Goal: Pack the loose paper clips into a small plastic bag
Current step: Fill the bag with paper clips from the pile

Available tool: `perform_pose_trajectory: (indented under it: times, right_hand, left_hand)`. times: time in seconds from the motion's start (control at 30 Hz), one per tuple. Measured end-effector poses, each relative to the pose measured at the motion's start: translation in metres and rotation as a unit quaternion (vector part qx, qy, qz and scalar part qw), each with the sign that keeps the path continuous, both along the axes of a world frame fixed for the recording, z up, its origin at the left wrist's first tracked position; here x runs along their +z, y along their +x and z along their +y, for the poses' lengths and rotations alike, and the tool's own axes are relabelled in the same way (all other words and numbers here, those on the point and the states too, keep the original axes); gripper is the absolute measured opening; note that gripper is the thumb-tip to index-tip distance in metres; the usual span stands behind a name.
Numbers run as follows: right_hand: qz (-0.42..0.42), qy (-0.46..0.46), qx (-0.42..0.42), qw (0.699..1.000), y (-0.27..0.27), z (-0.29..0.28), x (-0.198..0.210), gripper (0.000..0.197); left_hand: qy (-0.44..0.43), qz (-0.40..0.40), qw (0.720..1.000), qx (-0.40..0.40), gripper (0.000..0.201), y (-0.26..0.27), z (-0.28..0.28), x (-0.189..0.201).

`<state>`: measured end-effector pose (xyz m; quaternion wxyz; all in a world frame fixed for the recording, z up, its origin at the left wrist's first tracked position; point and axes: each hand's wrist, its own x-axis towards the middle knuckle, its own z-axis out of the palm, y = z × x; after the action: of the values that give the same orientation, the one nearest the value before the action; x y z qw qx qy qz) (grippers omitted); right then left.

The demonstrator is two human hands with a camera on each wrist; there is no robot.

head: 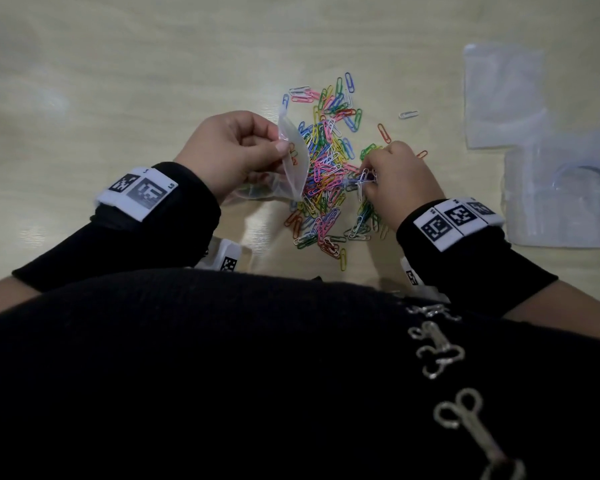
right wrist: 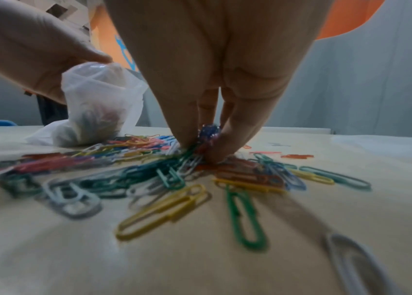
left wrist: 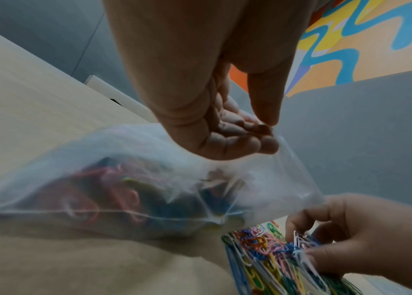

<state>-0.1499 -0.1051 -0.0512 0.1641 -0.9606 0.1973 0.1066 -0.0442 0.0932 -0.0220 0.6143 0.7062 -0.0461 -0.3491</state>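
A heap of coloured paper clips (head: pixel 326 174) lies on the pale wooden table (head: pixel 118 81). My left hand (head: pixel 236 150) pinches the rim of a small clear plastic bag (head: pixel 293 157) just left of the heap. The bag (left wrist: pixel 129 189) holds several clips. My right hand (head: pixel 395 178) is down in the right side of the heap, its fingertips (right wrist: pixel 215 153) closed around a small bunch of clips (right wrist: pixel 208 129). In the left wrist view the right hand (left wrist: pixel 366 239) grips white and blue clips (left wrist: pixel 301 243) beside the bag's mouth.
Spare clear bags (head: pixel 503 95) and a clear plastic box (head: pixel 561 192) lie at the right edge of the table. A few stray clips (head: pixel 408 114) sit between the heap and those bags. Bare tabletop stretches to the left and far side.
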Motion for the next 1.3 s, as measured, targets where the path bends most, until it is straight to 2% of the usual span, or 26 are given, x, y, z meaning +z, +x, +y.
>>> perform_pose_trajectory:
  times: [0.13, 0.3, 0.37, 0.4, 0.47, 0.53, 0.63, 0.77, 0.83, 0.9, 0.97, 1.03, 1.1, 1.17, 1.27, 1.3]
  right_hand:
    - [0.020, 0.000, -0.003, 1.000, 0.007, -0.005, 0.008, 0.012]
    - [0.035, 0.046, -0.045, 0.997, 0.013, -0.009, 0.022, 0.009]
    - [0.006, 0.111, -0.084, 0.990, 0.016, -0.007, 0.030, 0.009]
    - [-0.015, 0.182, -0.116, 0.976, 0.018, -0.005, 0.035, 0.011]
    - [-0.049, 0.355, -0.174, 0.917, 0.023, 0.002, 0.046, 0.015]
    - [-0.045, 0.464, -0.196, 0.863, 0.029, 0.009, 0.054, 0.019]
    - [-0.002, 0.531, -0.187, 0.826, 0.037, 0.020, 0.060, 0.017]
    - [0.045, 0.573, -0.208, 0.791, 0.041, 0.034, 0.056, 0.016]
    - [0.050, 0.569, -0.227, 0.789, 0.043, 0.038, 0.053, 0.019]
    - [0.048, 0.552, -0.236, 0.799, 0.045, 0.040, 0.049, 0.020]
    - [0.052, 0.505, -0.215, 0.834, 0.048, 0.041, 0.050, 0.018]
    - [0.069, 0.456, -0.179, 0.869, 0.051, 0.043, 0.057, 0.005]
    - [0.105, 0.426, -0.170, 0.883, 0.054, 0.046, 0.066, 0.026]
    - [0.120, 0.430, -0.174, 0.878, 0.057, 0.046, 0.069, 0.037]
    - [0.094, 0.515, -0.250, 0.815, 0.058, 0.045, 0.072, 0.028]
    - [0.078, 0.519, -0.252, 0.813, 0.058, 0.043, 0.071, 0.025]
  left_hand:
    - [-0.001, 0.007, 1.000, 0.004, 0.011, 0.000, -0.002, 0.003]
    - [0.002, -0.003, 1.000, 0.001, 0.011, -0.001, -0.001, 0.003]
    - [0.004, -0.011, 1.000, 0.002, 0.011, -0.001, 0.000, 0.002]
    - [0.005, -0.013, 1.000, -0.001, 0.011, -0.001, 0.000, 0.002]
    - [0.006, -0.010, 1.000, -0.008, 0.010, -0.001, 0.001, 0.001]
    - [0.006, -0.011, 1.000, -0.016, 0.012, 0.000, 0.001, 0.001]
    - [0.009, -0.017, 0.999, -0.033, 0.013, 0.000, 0.001, 0.001]
    - [-0.006, -0.005, 0.999, -0.049, 0.014, -0.003, 0.001, 0.004]
    - [-0.012, 0.000, 0.998, -0.055, 0.013, -0.004, 0.002, 0.003]
    - [-0.008, -0.004, 0.998, -0.066, 0.011, -0.004, 0.003, 0.001]
    - [-0.003, -0.005, 0.998, -0.067, 0.013, -0.003, 0.003, 0.000]
    - [0.000, -0.005, 0.998, -0.058, 0.016, -0.002, 0.002, 0.000]
    - [-0.003, 0.004, 0.999, -0.044, 0.016, -0.002, 0.002, 0.000]
    - [-0.002, 0.007, 0.999, -0.035, 0.016, -0.001, 0.001, -0.001]
    - [0.009, 0.004, 1.000, -0.029, 0.018, 0.000, 0.001, -0.001]
    - [0.012, 0.003, 1.000, -0.026, 0.018, 0.000, 0.001, 0.000]
